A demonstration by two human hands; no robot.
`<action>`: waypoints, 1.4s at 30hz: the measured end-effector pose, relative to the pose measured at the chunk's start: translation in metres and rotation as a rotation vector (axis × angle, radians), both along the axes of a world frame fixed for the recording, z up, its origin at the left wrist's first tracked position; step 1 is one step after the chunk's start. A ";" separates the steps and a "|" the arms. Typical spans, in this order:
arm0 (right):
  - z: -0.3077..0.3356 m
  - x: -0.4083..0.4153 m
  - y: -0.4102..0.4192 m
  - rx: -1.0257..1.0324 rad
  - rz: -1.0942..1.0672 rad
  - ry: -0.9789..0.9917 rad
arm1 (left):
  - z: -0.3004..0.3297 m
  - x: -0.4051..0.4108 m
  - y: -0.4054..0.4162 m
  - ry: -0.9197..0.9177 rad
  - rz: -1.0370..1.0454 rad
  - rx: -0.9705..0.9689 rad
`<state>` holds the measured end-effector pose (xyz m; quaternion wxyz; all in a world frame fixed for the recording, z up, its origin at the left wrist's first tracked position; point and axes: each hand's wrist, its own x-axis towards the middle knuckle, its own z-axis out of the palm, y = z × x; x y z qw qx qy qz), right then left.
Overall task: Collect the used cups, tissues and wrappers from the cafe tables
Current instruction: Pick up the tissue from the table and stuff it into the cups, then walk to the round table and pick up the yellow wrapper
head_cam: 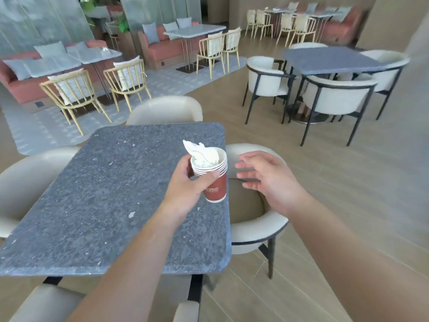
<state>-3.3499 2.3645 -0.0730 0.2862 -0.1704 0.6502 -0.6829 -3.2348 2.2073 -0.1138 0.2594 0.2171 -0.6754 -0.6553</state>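
Note:
My left hand [188,187] grips a stack of several nested red paper cups [214,184] with white rims, held above the right edge of a grey stone table [111,201]. A crumpled white tissue [201,152] is stuffed into the top cup and sticks out. My right hand [267,175] hovers just right of the cups, fingers spread, holding nothing and not touching them. A small white scrap [131,214] lies on the table to the left of my left forearm.
Cream armchairs surround the table; one [253,226] stands right below my right hand. Another grey table [329,60] with cream chairs is at the far right. Wicker chairs [74,94], white tables and orange sofas line the back left. Wooden floor [325,205] lies open to the right.

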 end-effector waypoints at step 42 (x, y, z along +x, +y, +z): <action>-0.002 -0.153 0.522 -0.133 -1.053 -0.038 | 0.023 -0.362 0.510 0.082 -1.032 0.124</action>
